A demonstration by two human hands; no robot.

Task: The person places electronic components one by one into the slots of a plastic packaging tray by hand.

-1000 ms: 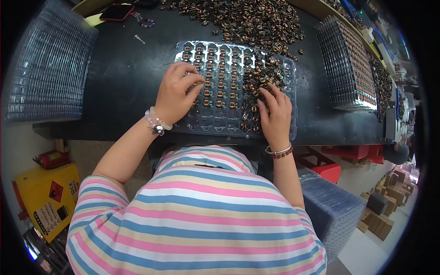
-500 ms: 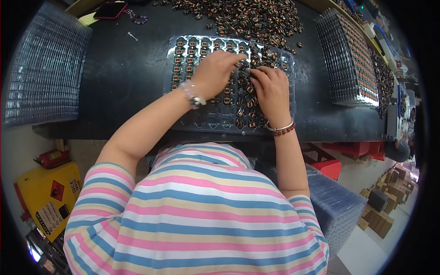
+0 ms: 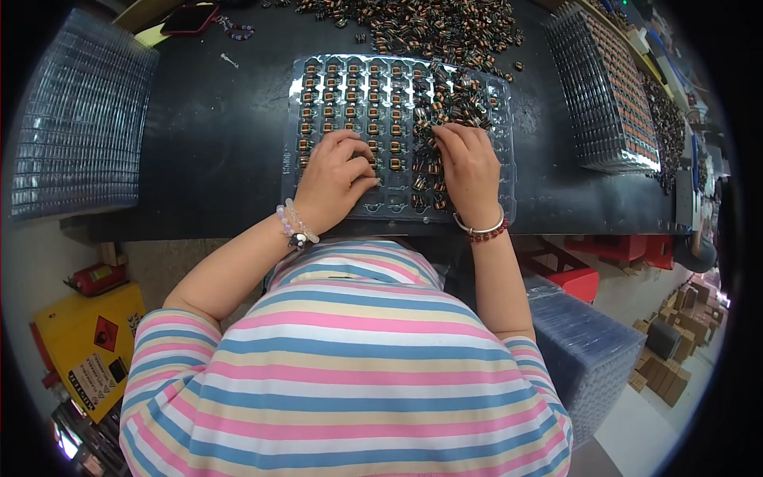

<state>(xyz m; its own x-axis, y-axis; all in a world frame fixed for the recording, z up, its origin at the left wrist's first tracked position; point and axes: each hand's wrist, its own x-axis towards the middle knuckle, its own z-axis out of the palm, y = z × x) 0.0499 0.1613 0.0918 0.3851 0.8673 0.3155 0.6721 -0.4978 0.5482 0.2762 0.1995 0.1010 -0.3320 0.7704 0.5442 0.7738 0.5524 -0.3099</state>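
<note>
A clear plastic tray lies on the dark table in front of me. Small copper-wound coils with black cores sit in its pockets, in rows across the left and middle. Over the tray's right part, loose coils lie heaped on top of the pockets. My left hand is low over the tray, its fingers curled and closed by the near pockets; what they hold is hidden. My right hand rests at the loose coils, thumb and fingertips pinched at one of them.
A large heap of coils covers the table beyond the tray. Stacked empty clear trays stand at left, and stacked filled trays at right. A phone lies far left. A plastic-wrapped stack stands below the table's right edge.
My left hand has moved from the tray's middle down and left to its near pockets, uncovering filled rows. My right hand has stayed close to the loose coils, shifting slightly nearer.
</note>
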